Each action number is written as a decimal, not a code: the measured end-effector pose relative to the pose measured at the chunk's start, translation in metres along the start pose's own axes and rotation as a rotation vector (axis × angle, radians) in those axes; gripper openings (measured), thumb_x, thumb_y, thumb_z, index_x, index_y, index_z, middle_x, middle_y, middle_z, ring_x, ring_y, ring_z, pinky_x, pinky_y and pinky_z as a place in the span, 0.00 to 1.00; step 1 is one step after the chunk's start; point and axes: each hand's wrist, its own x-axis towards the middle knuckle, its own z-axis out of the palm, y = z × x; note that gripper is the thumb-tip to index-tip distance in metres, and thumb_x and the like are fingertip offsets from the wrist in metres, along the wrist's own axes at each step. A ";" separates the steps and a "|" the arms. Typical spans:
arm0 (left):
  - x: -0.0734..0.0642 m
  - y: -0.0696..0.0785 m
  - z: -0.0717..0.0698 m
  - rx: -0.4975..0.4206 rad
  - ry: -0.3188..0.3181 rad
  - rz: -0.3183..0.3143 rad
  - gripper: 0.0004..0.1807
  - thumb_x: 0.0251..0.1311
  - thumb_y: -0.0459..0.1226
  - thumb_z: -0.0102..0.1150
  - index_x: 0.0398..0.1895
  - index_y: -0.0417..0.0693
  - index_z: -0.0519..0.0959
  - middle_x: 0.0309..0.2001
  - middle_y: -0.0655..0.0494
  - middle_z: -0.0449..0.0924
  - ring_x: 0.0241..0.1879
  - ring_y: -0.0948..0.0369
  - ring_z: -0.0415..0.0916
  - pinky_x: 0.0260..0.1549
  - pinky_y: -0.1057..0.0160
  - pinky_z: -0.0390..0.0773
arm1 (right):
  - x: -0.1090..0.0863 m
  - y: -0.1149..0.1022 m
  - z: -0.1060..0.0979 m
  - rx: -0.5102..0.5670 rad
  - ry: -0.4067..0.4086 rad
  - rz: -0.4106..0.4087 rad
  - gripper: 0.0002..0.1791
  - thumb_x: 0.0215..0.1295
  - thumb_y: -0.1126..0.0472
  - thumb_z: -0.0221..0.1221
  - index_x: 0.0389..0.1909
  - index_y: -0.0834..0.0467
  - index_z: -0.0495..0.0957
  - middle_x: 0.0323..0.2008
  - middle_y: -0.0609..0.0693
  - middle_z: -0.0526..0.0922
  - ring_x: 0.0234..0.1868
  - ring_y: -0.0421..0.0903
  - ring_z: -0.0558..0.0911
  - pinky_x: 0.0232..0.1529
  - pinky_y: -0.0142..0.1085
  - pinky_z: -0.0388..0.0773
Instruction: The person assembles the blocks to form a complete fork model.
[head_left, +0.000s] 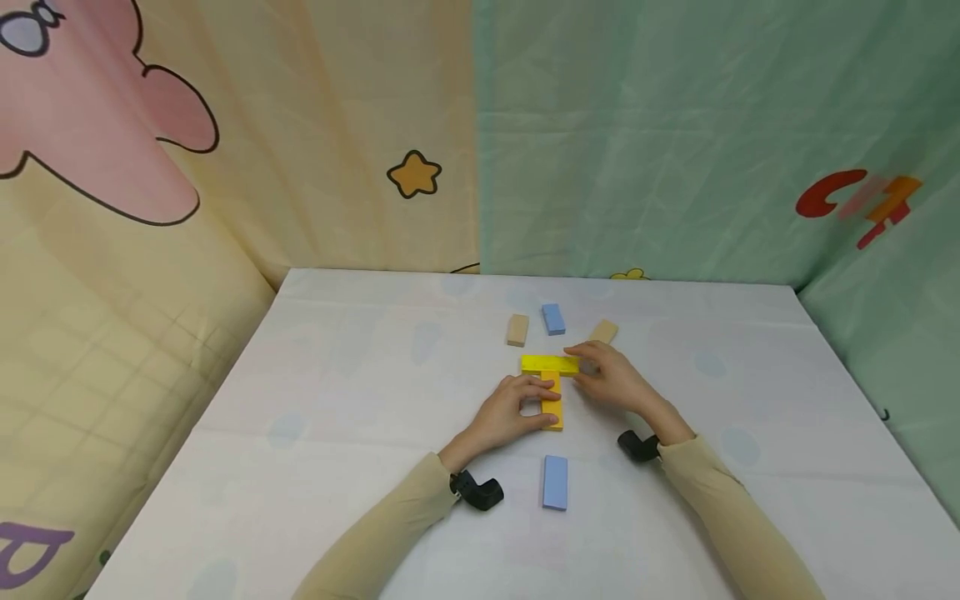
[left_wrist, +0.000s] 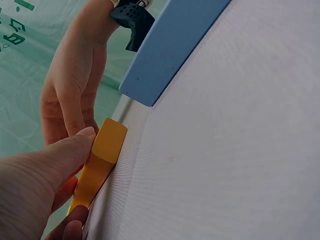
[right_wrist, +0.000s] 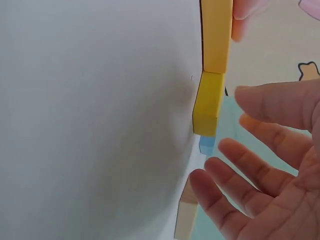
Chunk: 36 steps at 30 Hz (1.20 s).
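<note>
Forming a T roughly midway between the left and right edges of the bench, a lemon-yellow crosswise block and an orange-yellow lengthwise block are laid end to side, the far end of the second butted against the first. The lengthwise block is held by the left hand, whose thumb and fingers are bent in a curve, with tips laid on it. The crosswise block's right end is flanked by the right hand, its fingers spread loosely and its thumb set apart. Smooth, rectangular forms with crisp edges are shared by the blocks. Toward the bench's far edge, a small blue block is flanked by a left wooden block and a right wooden block, both pale tan, the latter partly covered by the right hand. Nearer the viewer, a longer blue slab is placed. Finely ribbed white cloth with faint bluish spots is spread over the bench.
</note>
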 end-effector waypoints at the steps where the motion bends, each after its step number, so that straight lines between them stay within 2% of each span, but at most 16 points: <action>1: 0.000 0.000 0.000 0.001 -0.001 -0.001 0.18 0.56 0.47 0.66 0.50 0.54 0.82 0.58 0.62 0.74 0.56 0.61 0.65 0.54 0.63 0.66 | -0.004 -0.001 -0.001 -0.001 0.010 -0.001 0.22 0.61 0.68 0.61 0.57 0.65 0.74 0.54 0.62 0.74 0.54 0.59 0.73 0.49 0.52 0.73; 5: 0.000 0.000 0.000 0.002 -0.003 -0.005 0.18 0.56 0.47 0.66 0.50 0.55 0.83 0.58 0.62 0.74 0.55 0.61 0.66 0.52 0.63 0.67 | -0.022 -0.009 -0.004 -0.013 0.036 -0.024 0.19 0.64 0.64 0.60 0.55 0.63 0.76 0.53 0.58 0.76 0.52 0.56 0.75 0.44 0.49 0.76; 10: 0.000 -0.001 0.001 0.003 -0.002 -0.005 0.18 0.56 0.47 0.66 0.50 0.54 0.82 0.58 0.62 0.73 0.55 0.61 0.66 0.52 0.63 0.67 | -0.049 -0.024 -0.001 -0.035 0.034 -0.141 0.16 0.60 0.62 0.64 0.49 0.59 0.80 0.48 0.50 0.80 0.48 0.49 0.78 0.42 0.45 0.77; 15: 0.001 -0.002 0.002 -0.001 0.001 -0.006 0.18 0.56 0.47 0.66 0.50 0.54 0.82 0.58 0.62 0.73 0.56 0.61 0.65 0.54 0.62 0.66 | -0.071 -0.036 0.004 -0.076 -0.015 -0.255 0.13 0.58 0.59 0.66 0.44 0.55 0.84 0.45 0.45 0.82 0.46 0.43 0.80 0.44 0.42 0.77; 20: 0.001 -0.002 0.002 -0.002 0.004 -0.004 0.18 0.56 0.47 0.66 0.50 0.54 0.82 0.58 0.62 0.73 0.57 0.60 0.65 0.54 0.62 0.66 | -0.088 -0.044 0.008 -0.094 -0.111 -0.300 0.15 0.60 0.52 0.65 0.46 0.53 0.84 0.47 0.45 0.82 0.48 0.42 0.80 0.46 0.42 0.77; 23: 0.000 -0.002 0.002 -0.008 0.005 -0.003 0.18 0.56 0.47 0.66 0.50 0.54 0.82 0.58 0.62 0.73 0.57 0.60 0.65 0.54 0.62 0.66 | -0.095 -0.049 0.009 -0.099 -0.155 -0.312 0.18 0.60 0.47 0.63 0.47 0.51 0.84 0.50 0.46 0.81 0.49 0.42 0.79 0.46 0.42 0.77; 28: 0.001 -0.004 0.002 -0.011 0.006 -0.003 0.18 0.56 0.47 0.66 0.50 0.54 0.82 0.58 0.63 0.73 0.57 0.61 0.65 0.54 0.62 0.66 | -0.101 -0.055 0.011 -0.131 -0.173 -0.356 0.22 0.56 0.41 0.64 0.46 0.51 0.84 0.50 0.48 0.81 0.48 0.43 0.79 0.45 0.42 0.77; 36: 0.001 -0.004 0.002 -0.023 0.005 -0.004 0.18 0.56 0.47 0.66 0.50 0.54 0.82 0.58 0.63 0.73 0.57 0.61 0.65 0.54 0.61 0.65 | -0.101 -0.062 0.017 -0.176 -0.131 -0.408 0.25 0.51 0.41 0.68 0.42 0.56 0.85 0.48 0.52 0.82 0.45 0.44 0.80 0.43 0.40 0.77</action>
